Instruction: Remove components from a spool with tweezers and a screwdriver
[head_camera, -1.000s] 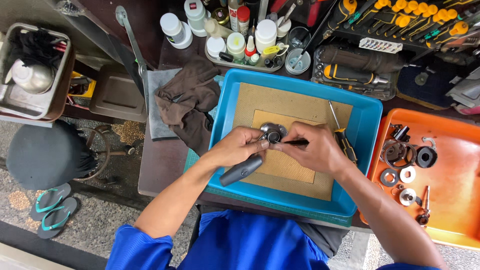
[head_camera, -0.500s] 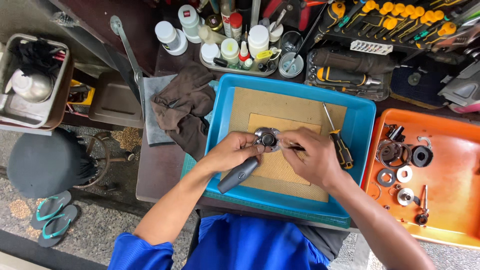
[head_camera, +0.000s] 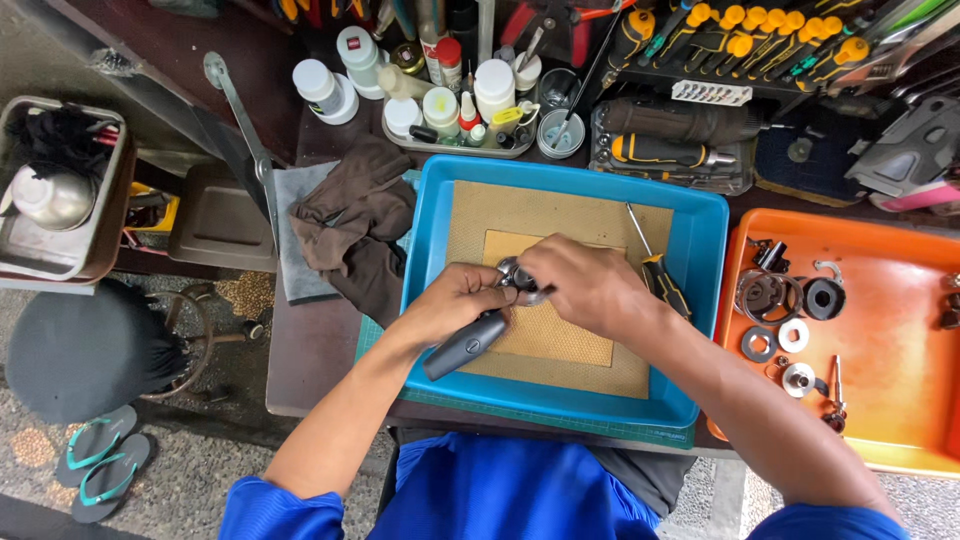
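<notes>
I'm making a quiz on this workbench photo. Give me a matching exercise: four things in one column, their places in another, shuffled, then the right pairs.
Things:
1. yellow-and-black handled screwdriver
2. crumpled brown cloth
3. loose round metal rings and washers
4. dark grey tool handle

Places:
A. in the orange plastic tray
B. in the left hand
C. in the blue plastic tray, beside the right hand
D. left of the blue tray

Pairs: 1-C, 2-D, 3-A, 4-B

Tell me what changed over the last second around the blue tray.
The right hand closed in over the metal head of the grey tool, hiding the thin dark tool it held. The left hand keeps its grip on the grey tool. The screwdriver and blue tray stayed put.
</notes>
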